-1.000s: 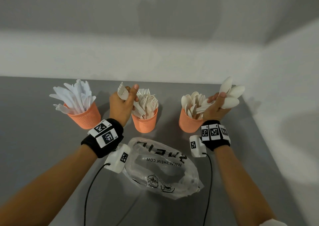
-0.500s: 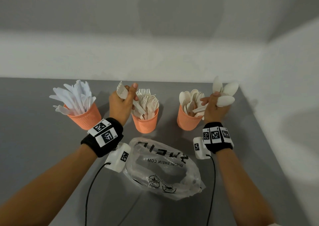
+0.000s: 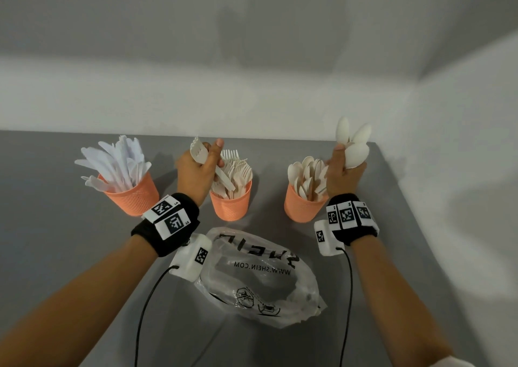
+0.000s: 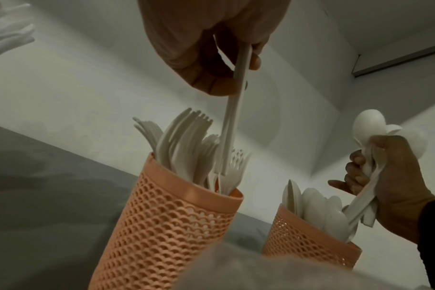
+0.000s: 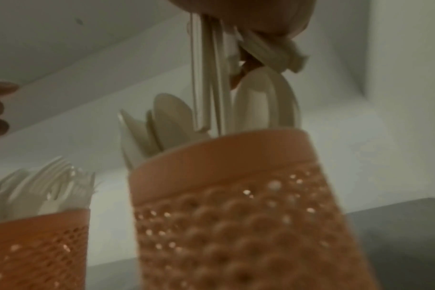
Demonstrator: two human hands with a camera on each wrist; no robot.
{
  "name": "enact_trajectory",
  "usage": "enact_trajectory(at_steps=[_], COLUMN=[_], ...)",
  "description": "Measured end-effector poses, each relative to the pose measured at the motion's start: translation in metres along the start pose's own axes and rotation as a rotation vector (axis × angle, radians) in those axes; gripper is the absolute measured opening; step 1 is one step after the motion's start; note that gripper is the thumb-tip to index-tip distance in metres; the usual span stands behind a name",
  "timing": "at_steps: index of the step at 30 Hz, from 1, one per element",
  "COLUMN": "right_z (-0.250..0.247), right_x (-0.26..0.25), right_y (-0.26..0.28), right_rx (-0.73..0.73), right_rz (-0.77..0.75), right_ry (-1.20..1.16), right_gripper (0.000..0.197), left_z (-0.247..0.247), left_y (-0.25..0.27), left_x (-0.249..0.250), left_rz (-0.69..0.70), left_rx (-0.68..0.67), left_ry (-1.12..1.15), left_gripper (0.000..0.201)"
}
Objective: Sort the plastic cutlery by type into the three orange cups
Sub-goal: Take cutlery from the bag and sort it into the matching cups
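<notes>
Three orange mesh cups stand in a row on the grey table: the left cup (image 3: 131,198) holds white knives, the middle cup (image 3: 230,205) forks, the right cup (image 3: 301,208) spoons. My left hand (image 3: 200,167) grips white forks (image 3: 197,152) with the tines up, and their handles (image 4: 232,121) slant down over the middle cup (image 4: 166,225). My right hand (image 3: 343,176) grips a bunch of spoons (image 3: 353,145) with the bowls up, and their handles (image 5: 209,82) hang over the right cup (image 5: 236,206).
A crumpled clear plastic bag (image 3: 263,277) printed with lettering lies on the table in front of the cups, between my forearms. White walls close the table at the back and on the right. Cables run from both wrist cameras toward me.
My right hand has turned the spoon bunch from slanting to nearly upright, bringing the handles down over the right cup. My left hand with the forks has barely moved.
</notes>
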State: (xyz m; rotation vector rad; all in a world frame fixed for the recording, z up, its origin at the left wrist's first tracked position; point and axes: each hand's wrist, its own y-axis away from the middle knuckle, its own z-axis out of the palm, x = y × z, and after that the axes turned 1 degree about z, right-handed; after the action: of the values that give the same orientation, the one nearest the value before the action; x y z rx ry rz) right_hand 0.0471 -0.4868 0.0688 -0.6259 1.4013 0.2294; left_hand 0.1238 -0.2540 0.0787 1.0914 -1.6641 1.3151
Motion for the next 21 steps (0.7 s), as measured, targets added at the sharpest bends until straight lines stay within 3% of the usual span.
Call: enact_trajectory(at_steps=[4, 13, 15, 16, 21], right_z=[0.01, 0.004, 0.001, -0.001, -0.012], right_x=[0.002, 0.035, 0.037, 0.037, 0.033], right_y=[0.008, 0.02, 0.019, 0.019, 0.026], right_rx=[0.077, 0.058, 0.064, 0.047, -0.129], right_rz=[0.08, -0.119, -0.171, -0.203, -0.066], right_ry=[-0.13, 0.053, 0.121, 0.168, 0.281], right_gripper=[0.02, 0.031, 0.017, 0.008, 0.022], left_z=[-0.002, -0.004, -0.001, 0.002, 0.015], left_y=[0.0, 0.001, 0.002, 0.002, 0.005], left_x=[0.001, -0.001, 0.0, 0.0, -0.004], left_rz=[0.0, -0.017, -0.011, -0.007, 0.02], left_rx=[0.003, 0.006, -0.002, -0.01, -0.084], left_ry=[0.002, -0.01, -0.061, -0.088, -0.164], left_gripper=[0.043, 0.042, 0.041, 0.039, 0.023])
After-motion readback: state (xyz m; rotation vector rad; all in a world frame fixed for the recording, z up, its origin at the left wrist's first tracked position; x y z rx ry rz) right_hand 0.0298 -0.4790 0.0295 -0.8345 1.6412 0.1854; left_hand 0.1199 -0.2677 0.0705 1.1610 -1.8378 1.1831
